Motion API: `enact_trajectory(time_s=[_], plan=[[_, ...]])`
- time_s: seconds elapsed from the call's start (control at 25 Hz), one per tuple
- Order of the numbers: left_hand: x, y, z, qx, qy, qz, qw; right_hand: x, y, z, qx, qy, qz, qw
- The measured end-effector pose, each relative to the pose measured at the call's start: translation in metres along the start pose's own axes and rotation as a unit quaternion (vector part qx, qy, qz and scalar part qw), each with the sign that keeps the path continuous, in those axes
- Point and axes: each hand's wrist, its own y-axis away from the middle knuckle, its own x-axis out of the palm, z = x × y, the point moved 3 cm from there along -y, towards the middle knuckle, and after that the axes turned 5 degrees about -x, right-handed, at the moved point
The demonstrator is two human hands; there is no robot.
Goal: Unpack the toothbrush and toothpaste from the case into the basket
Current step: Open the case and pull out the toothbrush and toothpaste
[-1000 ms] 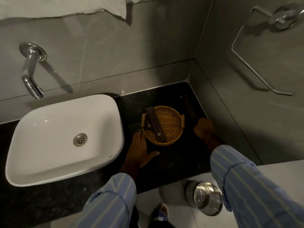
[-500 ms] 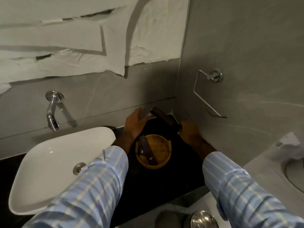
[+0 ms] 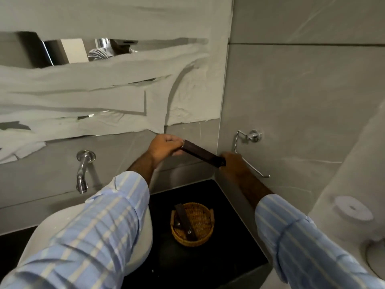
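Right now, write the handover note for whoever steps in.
Left hand: shut on the upper end of the dark case.
Right hand: shut on its lower end.
Case: held up near the wall corner, above the counter.
Basket: on the counter, with another dark case lying inside.
Done: case lifted.
Left: no toothbrush or toothpaste visible yet; open the case and unpack both into the basket.

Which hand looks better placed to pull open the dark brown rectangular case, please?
Probably the left hand. Its fingers pinch the free upper end of the dark brown rectangular case, while the right hand wraps the lower end, steadying it above the round wicker basket.
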Motion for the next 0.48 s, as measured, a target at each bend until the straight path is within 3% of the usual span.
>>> enact_trajectory(time_s=[0.24,0.32,0.48], plan=[[-0.009,0.000,-0.031,0.024,-0.095,-0.038,0.994,-0.024,-0.007,0.016,-0.044,0.044,0.010,0.998],[-0.010,-0.002,-0.033,0.021,-0.078,-0.063,0.995,-0.028,-0.008,0.016,-0.036,0.042,0.020,0.998],[-0.002,0.000,-0.036,0.028,-0.009,-0.023,0.999,-0.035,-0.003,0.020,-0.012,-0.004,-0.007,1.000]])
